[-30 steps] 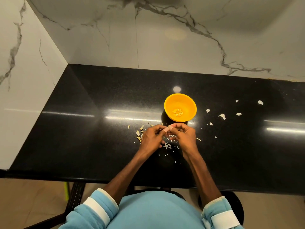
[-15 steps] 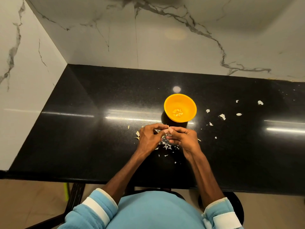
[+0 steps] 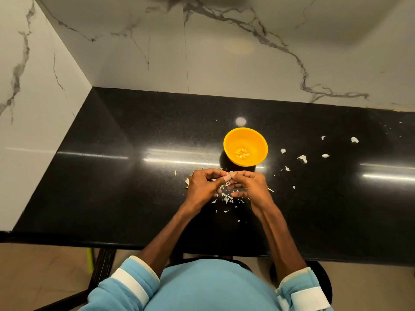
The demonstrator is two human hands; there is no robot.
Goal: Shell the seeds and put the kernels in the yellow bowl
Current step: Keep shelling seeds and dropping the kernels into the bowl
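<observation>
The round yellow plastic bowl, a few pale kernels at its bottom, sits just beyond my fingertips. My left hand and right hand pinch one small seed together above scattered shell bits on the black glossy worktop.

Left hand: thumb and forefinger, a second ago pressed against the right hand's, now lifted slightly toward the yellow bowl, tips meeting just below its near rim. Right hand: shifted a little rightward, lower fingers more curled over the shell fragments. Seed between the fingertips: too small to tell.
</observation>
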